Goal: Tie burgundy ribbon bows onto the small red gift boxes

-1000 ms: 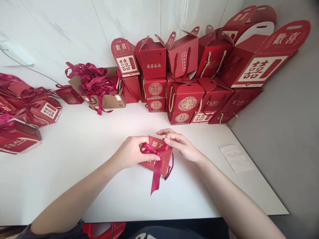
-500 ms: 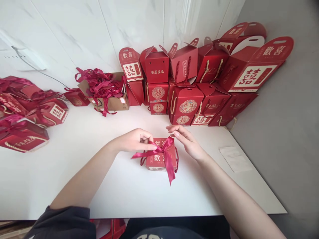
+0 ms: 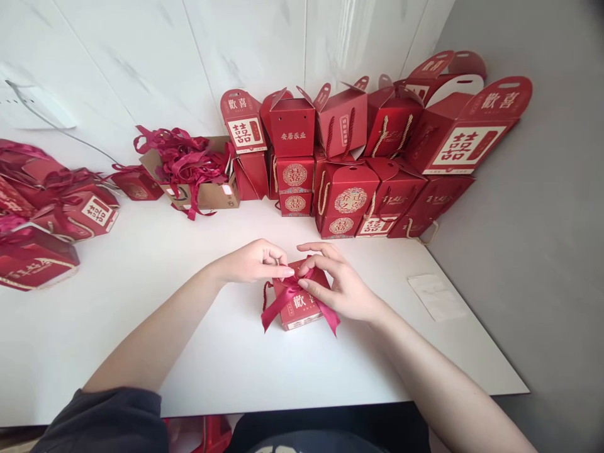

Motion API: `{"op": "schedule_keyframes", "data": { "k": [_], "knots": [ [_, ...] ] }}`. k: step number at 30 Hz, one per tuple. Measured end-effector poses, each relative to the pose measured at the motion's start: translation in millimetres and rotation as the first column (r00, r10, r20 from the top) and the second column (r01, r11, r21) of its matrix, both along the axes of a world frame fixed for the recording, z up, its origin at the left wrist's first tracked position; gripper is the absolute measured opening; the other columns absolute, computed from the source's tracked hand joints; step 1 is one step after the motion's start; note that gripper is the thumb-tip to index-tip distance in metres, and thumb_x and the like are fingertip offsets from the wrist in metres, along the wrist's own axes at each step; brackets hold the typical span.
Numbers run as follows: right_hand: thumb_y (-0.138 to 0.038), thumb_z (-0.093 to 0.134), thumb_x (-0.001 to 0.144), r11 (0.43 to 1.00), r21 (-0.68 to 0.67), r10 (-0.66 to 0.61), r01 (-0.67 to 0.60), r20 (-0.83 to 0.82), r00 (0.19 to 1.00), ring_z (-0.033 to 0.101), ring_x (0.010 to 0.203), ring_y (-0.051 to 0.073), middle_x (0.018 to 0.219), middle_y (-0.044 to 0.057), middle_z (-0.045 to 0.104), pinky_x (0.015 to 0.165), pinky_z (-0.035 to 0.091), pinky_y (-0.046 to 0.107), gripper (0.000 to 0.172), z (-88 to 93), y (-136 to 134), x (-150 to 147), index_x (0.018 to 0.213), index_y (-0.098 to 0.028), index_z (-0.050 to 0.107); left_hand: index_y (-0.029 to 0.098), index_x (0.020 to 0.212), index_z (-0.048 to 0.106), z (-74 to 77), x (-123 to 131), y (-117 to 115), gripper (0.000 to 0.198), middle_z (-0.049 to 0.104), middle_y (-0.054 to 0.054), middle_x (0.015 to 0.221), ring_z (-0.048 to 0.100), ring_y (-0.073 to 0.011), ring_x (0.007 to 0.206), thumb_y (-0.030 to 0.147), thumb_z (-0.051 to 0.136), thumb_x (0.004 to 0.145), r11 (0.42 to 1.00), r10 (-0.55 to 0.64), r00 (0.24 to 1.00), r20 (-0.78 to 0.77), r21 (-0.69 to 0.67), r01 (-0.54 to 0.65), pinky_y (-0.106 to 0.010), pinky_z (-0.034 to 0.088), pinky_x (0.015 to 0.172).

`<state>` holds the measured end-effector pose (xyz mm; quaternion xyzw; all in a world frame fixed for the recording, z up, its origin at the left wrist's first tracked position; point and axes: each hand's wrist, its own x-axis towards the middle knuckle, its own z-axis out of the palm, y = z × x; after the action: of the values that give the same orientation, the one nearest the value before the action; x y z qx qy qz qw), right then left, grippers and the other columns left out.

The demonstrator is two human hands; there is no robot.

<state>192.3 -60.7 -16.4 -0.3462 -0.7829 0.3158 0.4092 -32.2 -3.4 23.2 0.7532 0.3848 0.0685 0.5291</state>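
– What place is this?
– A packing nook, home or shop unclear: double-happiness gift boxes (image 3: 346, 200) line the back edge of the worktop (image 3: 212, 352), a cardboard carton (image 3: 217, 195) of ribbons (image 3: 189, 160) beside them, marble-patterned wall (image 3: 259, 41) behind.

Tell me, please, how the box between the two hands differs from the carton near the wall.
The box is red, while the carton is brown. The box is closed, with a ribbon across its top; the carton is open, with loose ribbons heaped in it. Both carry dark pink ribbon.
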Motion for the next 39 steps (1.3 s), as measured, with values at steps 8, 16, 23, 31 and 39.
{"op": "schedule_keyframes", "data": {
  "k": [8, 16, 23, 31, 39],
  "knots": [
    [-0.028, 0.069, 0.084, 0.996, -0.067, 0.057, -0.059, -0.031, 0.998, 0.043, 0.132, 0.025, 0.126, 0.009, 0.056, 0.108, 0.037, 0.045, 0.008, -3.9, 3.2, -5.3, 0.092, -0.026, 0.069, 0.015, 0.071, 0.065, 4.5, -8.1, 3.2, 0.034, 0.043, 0.004, 0.048, 0.031, -0.0052, 0.039, 0.046, 0.062, 0.084, 0.997, -0.045, 0.998, -0.042, -0.063, 0.042, -0.02, 0.022, 0.037],
    [-0.022, 0.066, 0.084, 0.992, -0.113, -0.059, 0.06, 0.009, 0.998, 0.048, 0.127, 0.024, 0.128, 0.007, 0.058, 0.106, 0.037, 0.045, 0.004, -4.1, 5.8, -6.4, 0.084, -0.023, 0.069, 0.013, 0.063, 0.056, -1.4, -1.1, 1.1, 0.032, 0.045, 0.003, 0.054, 0.037, -0.0062, 0.05, 0.036, 0.06, 0.086, 0.995, 0.069, 0.996, 0.053, 0.074, -0.072, -0.02, 0.028, 0.047],
    [-0.021, 0.065, 0.082, 0.968, -0.152, -0.197, 0.2, 0.03, 0.98, 0.052, 0.124, 0.023, 0.127, 0.007, 0.061, 0.104, 0.04, 0.043, 0.006, -7.0, 12.6, -3.8, 0.079, -0.023, 0.069, 0.014, 0.059, 0.049, -28.0, 13.3, 1.9, 0.035, 0.047, 0.004, 0.056, 0.04, -0.0074, 0.052, 0.034, 0.056, 0.086, 0.947, 0.221, 0.957, 0.189, 0.191, -0.257, -0.021, 0.032, 0.052],
    [-0.028, 0.066, 0.084, 0.973, -0.195, -0.139, 0.124, -0.067, 0.988, 0.05, 0.128, 0.023, 0.126, 0.007, 0.061, 0.106, 0.039, 0.041, 0.005, -11.4, 14.2, 1.8, 0.085, -0.023, 0.069, 0.014, 0.064, 0.053, -33.0, -0.6, 14.0, 0.037, 0.042, 0.006, 0.045, 0.032, -0.0043, 0.039, 0.042, 0.058, 0.088, 0.985, 0.169, 0.954, 0.247, 0.001, -0.174, -0.021, 0.023, 0.043],
    [-0.032, 0.053, 0.095, 0.98, -0.039, -0.198, 0.194, -0.22, 0.955, 0.057, 0.115, 0.021, 0.119, 0.008, 0.062, 0.1, 0.043, 0.04, 0.016, -2.0, 17.4, 22.7, 0.101, -0.022, 0.065, 0.014, 0.07, 0.061, -12.2, -10.9, 14.4, 0.034, 0.041, 0.006, 0.033, 0.03, -0.0044, 0.03, 0.043, 0.06, 0.087, 0.989, 0.037, 0.992, 0.124, -0.144, -0.019, -0.022, 0.019, 0.04]
  ]
}}
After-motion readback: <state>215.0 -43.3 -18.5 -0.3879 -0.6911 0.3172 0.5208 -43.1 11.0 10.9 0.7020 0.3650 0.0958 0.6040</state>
